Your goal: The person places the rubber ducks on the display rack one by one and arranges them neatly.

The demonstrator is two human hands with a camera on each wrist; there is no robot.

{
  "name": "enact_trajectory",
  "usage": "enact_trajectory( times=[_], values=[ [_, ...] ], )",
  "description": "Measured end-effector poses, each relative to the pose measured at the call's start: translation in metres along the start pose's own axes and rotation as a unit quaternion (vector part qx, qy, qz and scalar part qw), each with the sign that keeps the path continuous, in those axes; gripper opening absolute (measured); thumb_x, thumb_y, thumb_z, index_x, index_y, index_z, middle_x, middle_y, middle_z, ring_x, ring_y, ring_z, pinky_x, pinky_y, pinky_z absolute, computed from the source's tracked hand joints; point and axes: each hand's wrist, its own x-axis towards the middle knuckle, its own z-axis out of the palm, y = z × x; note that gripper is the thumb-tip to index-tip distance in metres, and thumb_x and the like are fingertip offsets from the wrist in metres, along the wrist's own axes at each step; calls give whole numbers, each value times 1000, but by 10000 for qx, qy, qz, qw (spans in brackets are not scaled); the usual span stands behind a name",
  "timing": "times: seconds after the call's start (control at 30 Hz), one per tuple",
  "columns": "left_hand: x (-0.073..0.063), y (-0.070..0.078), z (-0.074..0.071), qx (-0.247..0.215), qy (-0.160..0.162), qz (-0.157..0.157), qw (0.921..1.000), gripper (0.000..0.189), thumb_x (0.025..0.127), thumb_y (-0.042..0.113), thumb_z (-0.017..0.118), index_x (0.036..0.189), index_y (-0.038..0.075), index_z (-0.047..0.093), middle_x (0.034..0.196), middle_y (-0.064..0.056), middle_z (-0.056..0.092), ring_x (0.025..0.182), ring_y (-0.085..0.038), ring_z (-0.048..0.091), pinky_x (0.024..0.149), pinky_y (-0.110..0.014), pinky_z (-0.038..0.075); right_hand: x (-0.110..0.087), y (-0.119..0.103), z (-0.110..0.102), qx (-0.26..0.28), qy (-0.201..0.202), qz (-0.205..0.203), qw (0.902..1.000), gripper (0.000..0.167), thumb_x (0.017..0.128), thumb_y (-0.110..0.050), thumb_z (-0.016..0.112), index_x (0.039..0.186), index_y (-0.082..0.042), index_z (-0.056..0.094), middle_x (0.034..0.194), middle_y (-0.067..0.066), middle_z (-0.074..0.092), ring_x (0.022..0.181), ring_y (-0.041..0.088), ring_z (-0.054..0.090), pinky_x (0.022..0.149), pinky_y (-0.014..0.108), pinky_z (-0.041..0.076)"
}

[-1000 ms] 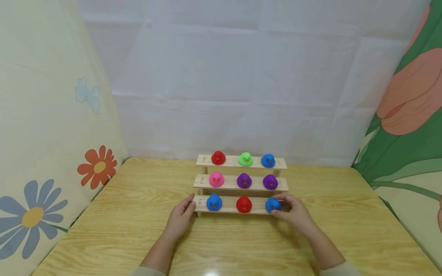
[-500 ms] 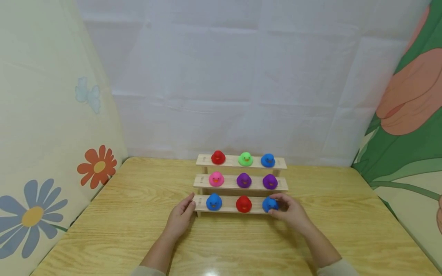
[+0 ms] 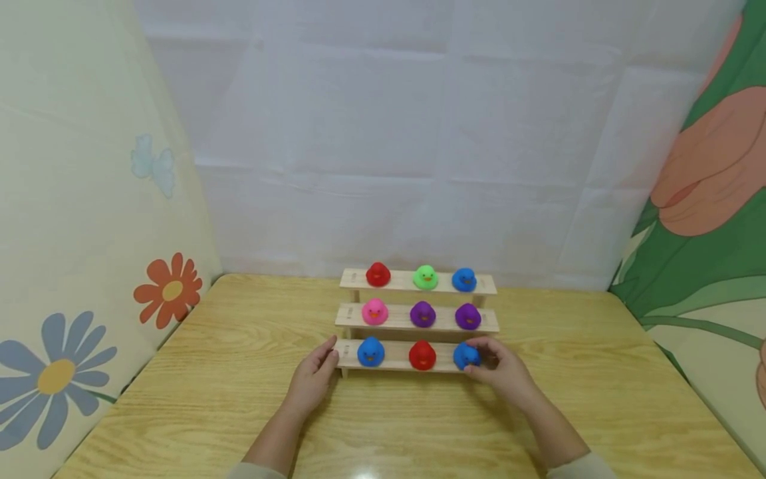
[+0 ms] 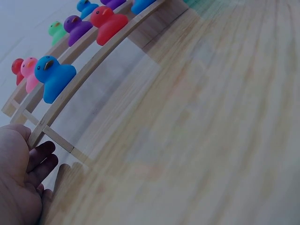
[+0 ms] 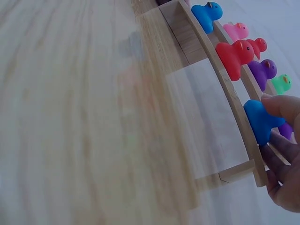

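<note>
A three-tier wooden stand [image 3: 395, 362] holds rubber ducks in rows. My left hand [image 3: 314, 376] grips the left end of its lowest board; in the left wrist view the thumb lies at the board's end, with the fingers [image 4: 42, 161] below. At the right end of that board, my right hand [image 3: 505, 372] pinches a blue rubber duck [image 3: 465, 356] between thumb and fingers. The duck sits on the board, partly covered by the fingertips. Along the same board stand a red duck [image 3: 422, 356] in the middle and another blue duck [image 3: 371, 352] on the left.
On the middle board are a pink duck [image 3: 375, 312] and two purple ducks [image 3: 423, 315]. The top board carries a red duck [image 3: 378, 275], a green duck [image 3: 426, 277] and a blue duck [image 3: 464, 280]. Behind the wood-grain table [image 3: 251, 319] hangs a white cloth [image 3: 383, 133].
My right hand has shifted slightly left along the lowest board, sliding the blue duck with it and turning it a little. My left hand has stayed at the board's left end.
</note>
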Motion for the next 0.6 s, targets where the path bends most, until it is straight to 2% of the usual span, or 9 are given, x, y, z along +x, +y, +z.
enact_trajectory(
  times=[0.1, 0.37, 0.6],
  values=[
    [-1, 1, 0, 32, 25, -4, 10000, 46, 104, 18, 47, 145, -1, 43, 148, -22, 45, 141, -36, 39, 117, -48, 34, 0, 0, 0, 36, -5, 3, 10000, 40, 80, -10, 79, 118, -10, 66, 122, 11, 66, 112, 28, 59, 102, 49, 48],
    [-3, 4, 0, 8, 77, 13, 10000, 46, 104, 17, 47, 145, -3, 42, 147, -23, 46, 140, -36, 41, 117, -49, 34, 0, 1, -1, 220, -102, -135, 9996, 43, 80, -9, 79, 121, -8, 65, 122, 11, 66, 111, 26, 59, 98, 37, 47],
    [-2, 1, 0, -38, 37, -91, 9999, 45, 104, 17, 46, 146, -1, 43, 150, -21, 44, 142, -34, 38, 118, -48, 33, -3, 5, -4, 433, -35, -99, 9990, 48, 83, -15, 78, 128, -9, 60, 126, 14, 64, 115, 29, 59, 99, 38, 49]
  ],
)
